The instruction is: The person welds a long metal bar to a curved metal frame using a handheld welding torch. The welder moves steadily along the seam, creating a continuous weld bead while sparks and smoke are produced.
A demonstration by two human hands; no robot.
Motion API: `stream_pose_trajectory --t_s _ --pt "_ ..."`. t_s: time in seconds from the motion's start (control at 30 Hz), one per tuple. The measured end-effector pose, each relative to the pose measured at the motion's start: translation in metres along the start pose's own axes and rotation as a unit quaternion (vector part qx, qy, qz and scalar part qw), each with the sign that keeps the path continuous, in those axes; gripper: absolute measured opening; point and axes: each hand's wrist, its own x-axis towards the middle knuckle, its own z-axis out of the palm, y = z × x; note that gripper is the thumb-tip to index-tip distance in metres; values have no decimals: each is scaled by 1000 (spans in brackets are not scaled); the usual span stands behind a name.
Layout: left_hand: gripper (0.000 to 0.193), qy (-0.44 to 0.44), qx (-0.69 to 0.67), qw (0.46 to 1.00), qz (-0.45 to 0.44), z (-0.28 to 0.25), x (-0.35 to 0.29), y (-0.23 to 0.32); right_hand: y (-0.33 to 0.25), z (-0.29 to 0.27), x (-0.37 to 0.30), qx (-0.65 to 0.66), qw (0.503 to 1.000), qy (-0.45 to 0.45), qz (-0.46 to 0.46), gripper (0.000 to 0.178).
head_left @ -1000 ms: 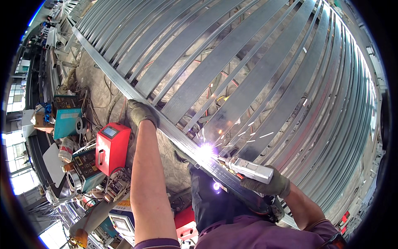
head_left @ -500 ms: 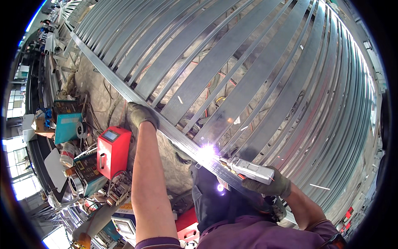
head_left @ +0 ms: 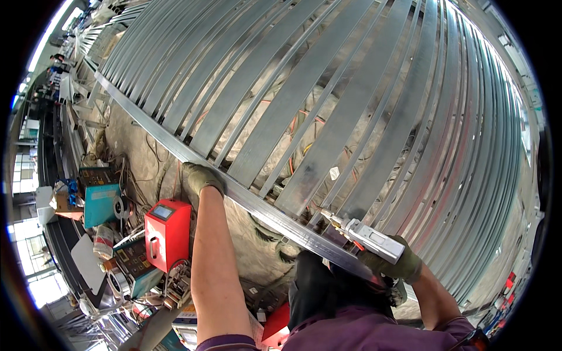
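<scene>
1. Long grey handheld torch [head_left: 377, 241] is gripped by dk-green-gloved R hand [head_left: 399, 262]; its tip is held nr long silvery metal rail [head_left: 252, 202].
2. Rail is touched by similarly gloved L hand [head_left: 202, 180]; finger closure can't be told.
3. Red box-shaped unit [head_left: 170, 243]: small screen [head_left: 163, 212] can't be read.
4. Flat grey metal slats [head_left: 298, 88] are spaced beyond.

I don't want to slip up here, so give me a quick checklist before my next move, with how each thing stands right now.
1. Both hands gloved: ok, left hand and right hand are covered.
2. Welding torch in hand: ok, the right hand holds it.
3. Torch tip dark: ok, no glare or sparks show there.
4. Left hand on the edge rail: ok, though its full grip is hidden.
5. Torch tip clear of the bars: cannot tell from above.
6. Forearms covered: not ok, both are bare.
</scene>
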Motion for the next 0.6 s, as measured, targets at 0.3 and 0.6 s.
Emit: stream_pose_trajectory --t_s 0.3,0.6 --pt "72 -132 -32 991 -17 -10 34 -8 26 26 -59 -85 985 102 -110 33" --pt "53 -101 91 988 77 -25 -52 -94 101 -16 -176 -82 968 207 -113 27"
